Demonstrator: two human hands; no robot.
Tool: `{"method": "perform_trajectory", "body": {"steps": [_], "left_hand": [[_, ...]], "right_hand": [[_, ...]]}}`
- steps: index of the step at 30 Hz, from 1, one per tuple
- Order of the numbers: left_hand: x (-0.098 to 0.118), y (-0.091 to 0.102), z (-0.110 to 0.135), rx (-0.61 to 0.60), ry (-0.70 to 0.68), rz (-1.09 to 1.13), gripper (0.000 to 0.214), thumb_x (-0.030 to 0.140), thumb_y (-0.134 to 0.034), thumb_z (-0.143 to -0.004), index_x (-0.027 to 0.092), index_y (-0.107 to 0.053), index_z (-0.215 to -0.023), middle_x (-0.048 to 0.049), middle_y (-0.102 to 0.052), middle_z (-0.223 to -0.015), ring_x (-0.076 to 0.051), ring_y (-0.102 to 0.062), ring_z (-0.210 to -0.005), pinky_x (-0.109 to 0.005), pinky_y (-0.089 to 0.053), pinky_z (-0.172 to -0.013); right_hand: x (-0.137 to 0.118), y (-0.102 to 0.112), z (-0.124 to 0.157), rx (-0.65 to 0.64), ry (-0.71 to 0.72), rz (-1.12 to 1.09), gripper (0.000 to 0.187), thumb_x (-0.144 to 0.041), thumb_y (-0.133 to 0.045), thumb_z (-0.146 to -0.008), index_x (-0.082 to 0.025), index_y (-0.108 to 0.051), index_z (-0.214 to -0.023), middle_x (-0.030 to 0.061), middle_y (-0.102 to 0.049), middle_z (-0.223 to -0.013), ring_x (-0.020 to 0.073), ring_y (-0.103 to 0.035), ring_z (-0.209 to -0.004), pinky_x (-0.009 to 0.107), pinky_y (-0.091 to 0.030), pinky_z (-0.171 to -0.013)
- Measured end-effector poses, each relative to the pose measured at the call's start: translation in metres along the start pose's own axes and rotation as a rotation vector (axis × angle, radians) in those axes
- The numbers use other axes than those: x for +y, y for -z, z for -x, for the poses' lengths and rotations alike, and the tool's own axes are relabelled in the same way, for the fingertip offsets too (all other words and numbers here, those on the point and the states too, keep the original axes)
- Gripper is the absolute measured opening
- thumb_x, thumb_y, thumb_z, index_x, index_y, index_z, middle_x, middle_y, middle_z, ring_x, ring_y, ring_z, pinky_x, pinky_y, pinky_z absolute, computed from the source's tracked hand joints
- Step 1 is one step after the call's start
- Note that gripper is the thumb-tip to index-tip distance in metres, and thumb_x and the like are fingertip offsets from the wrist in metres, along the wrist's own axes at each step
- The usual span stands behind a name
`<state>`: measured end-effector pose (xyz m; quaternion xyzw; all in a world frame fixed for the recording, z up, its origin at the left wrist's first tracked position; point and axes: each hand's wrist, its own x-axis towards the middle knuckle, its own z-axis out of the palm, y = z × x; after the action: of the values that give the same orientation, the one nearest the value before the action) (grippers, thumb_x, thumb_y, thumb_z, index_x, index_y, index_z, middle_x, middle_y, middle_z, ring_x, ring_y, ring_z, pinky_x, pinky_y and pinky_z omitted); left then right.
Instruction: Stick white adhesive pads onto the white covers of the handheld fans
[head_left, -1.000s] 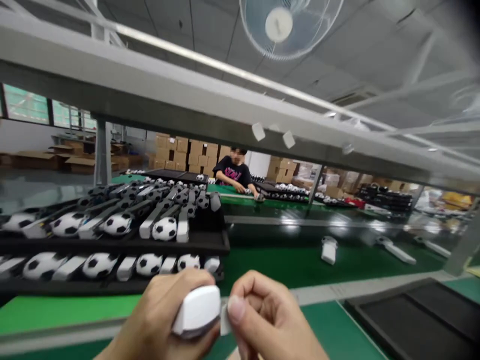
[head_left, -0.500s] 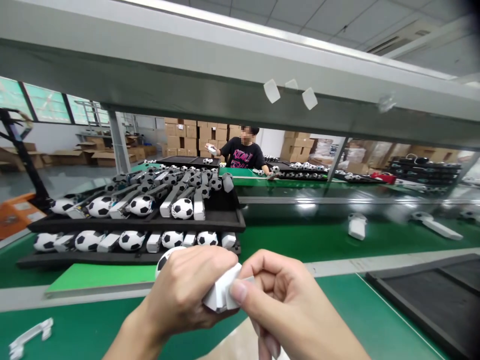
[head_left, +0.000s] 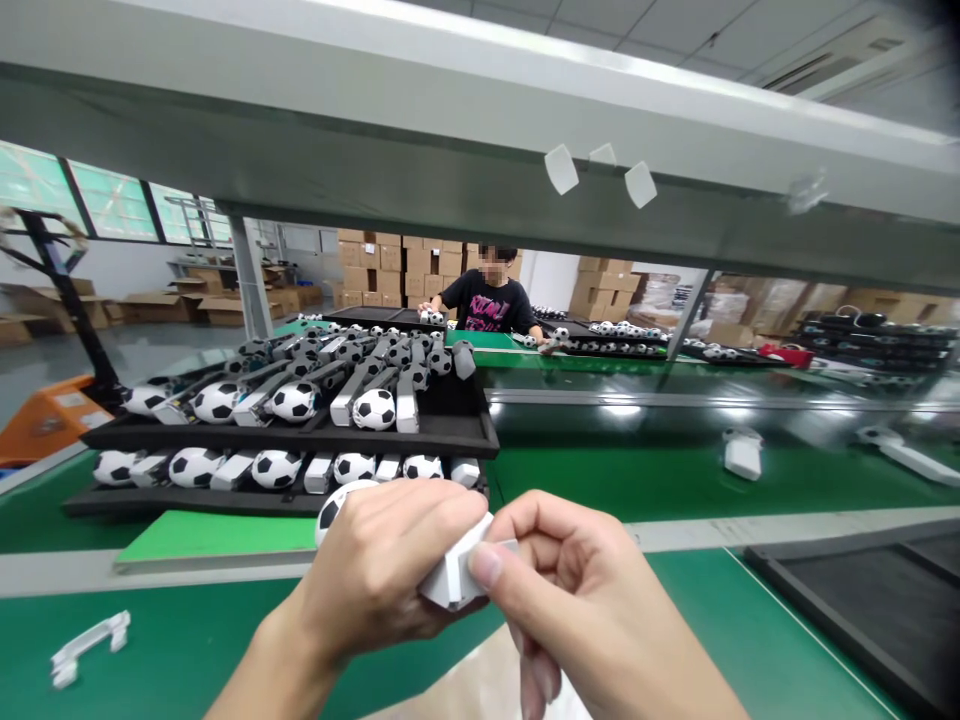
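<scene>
My left hand [head_left: 390, 570] is wrapped around the white handle [head_left: 448, 580] of a device with a soccer-ball head [head_left: 335, 507], which pokes out behind the knuckles. My right hand [head_left: 577, 580] is closed in a pinch at the handle's near end. Between its thumb and forefinger is a thin white piece [head_left: 508, 546], touching the handle; the fingers hide most of it. On the green bench at lower left lies a white plastic bracket [head_left: 90, 645], apart from both hands.
Two stacked black trays [head_left: 450, 436] of soccer-ball devices stand ahead on the left, near a bright green board [head_left: 217, 538]. White-handled devices [head_left: 742, 453] lie on the green belt. A black tray [head_left: 840, 600] is at right. A grey beam [head_left: 375, 170] crosses overhead; a co-worker [head_left: 491, 300] sits opposite.
The view has shifted slightly, so the bench things appear further right. Both hands keep their grip at the handle. The co-worker's raised hand has come down to a tray.
</scene>
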<state>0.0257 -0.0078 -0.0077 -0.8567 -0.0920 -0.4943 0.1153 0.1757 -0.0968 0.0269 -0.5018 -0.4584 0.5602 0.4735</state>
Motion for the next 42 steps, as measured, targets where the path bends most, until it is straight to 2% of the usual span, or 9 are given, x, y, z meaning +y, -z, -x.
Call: {"method": "perform_trajectory", "body": {"steps": [6,12,20,27,38,42], "left_hand": [[0.0,-0.001,0.0,-0.003,0.007,0.023,0.014,0.03,-0.048,-0.099,0.018,-0.054,-0.096,-0.0053,-0.071,-0.074,-0.015,-0.069,-0.06,-0.022,-0.051,-0.052],[0.001,-0.001,0.001,-0.005,0.005,0.054,0.015,0.031,-0.051,-0.099,0.017,-0.053,-0.098,-0.0056,-0.071,-0.075,-0.015,-0.069,-0.062,-0.022,-0.051,-0.055],[0.001,-0.001,0.002,-0.019,0.004,0.04,0.009,0.026,-0.054,-0.095,0.017,-0.054,-0.096,-0.0034,-0.069,-0.075,-0.014,-0.065,-0.06,-0.022,-0.049,-0.054],[0.001,-0.001,0.001,0.002,-0.004,0.041,0.007,0.024,-0.054,-0.095,0.017,-0.055,-0.095,-0.0027,-0.068,-0.074,-0.013,-0.063,-0.059,-0.022,-0.049,-0.054],[0.001,-0.001,0.0,0.014,-0.013,0.034,0.011,0.027,-0.054,-0.096,0.016,-0.056,-0.094,-0.0031,-0.068,-0.074,-0.014,-0.065,-0.06,-0.024,-0.049,-0.053],[0.002,-0.001,0.0,0.02,-0.009,0.033,0.01,0.026,-0.054,-0.096,0.016,-0.055,-0.094,-0.0032,-0.068,-0.074,-0.014,-0.064,-0.059,-0.024,-0.048,-0.052]], "right_hand": [[0.001,0.002,-0.001,-0.008,0.008,0.014,0.03,-0.041,-0.079,-0.077,-0.017,-0.062,-0.075,-0.0082,-0.053,-0.049,0.003,-0.049,-0.037,0.01,-0.039,-0.036],[0.008,0.005,-0.006,-0.115,0.05,-0.053,0.029,-0.042,-0.076,-0.081,-0.018,-0.06,-0.077,-0.0087,-0.052,-0.05,0.0028,-0.047,-0.037,0.009,-0.037,-0.035],[0.01,0.007,-0.004,-0.103,0.037,-0.014,0.029,-0.043,-0.073,-0.083,-0.018,-0.06,-0.076,-0.009,-0.05,-0.05,0.0026,-0.048,-0.037,0.009,-0.036,-0.034],[-0.001,0.001,0.002,-0.004,-0.008,0.052,0.026,-0.038,-0.071,-0.083,-0.016,-0.061,-0.075,-0.0075,-0.055,-0.049,0.0018,-0.049,-0.038,0.008,-0.036,-0.038],[-0.002,0.0,0.003,-0.004,-0.006,0.037,0.027,-0.039,-0.07,-0.082,-0.015,-0.06,-0.074,-0.0083,-0.054,-0.047,0.0006,-0.047,-0.036,0.007,-0.033,-0.036],[-0.002,0.0,0.002,-0.007,-0.015,0.006,0.026,-0.037,-0.075,-0.077,-0.016,-0.06,-0.073,-0.0084,-0.054,-0.048,0.0017,-0.047,-0.036,0.008,-0.036,-0.036]]}}
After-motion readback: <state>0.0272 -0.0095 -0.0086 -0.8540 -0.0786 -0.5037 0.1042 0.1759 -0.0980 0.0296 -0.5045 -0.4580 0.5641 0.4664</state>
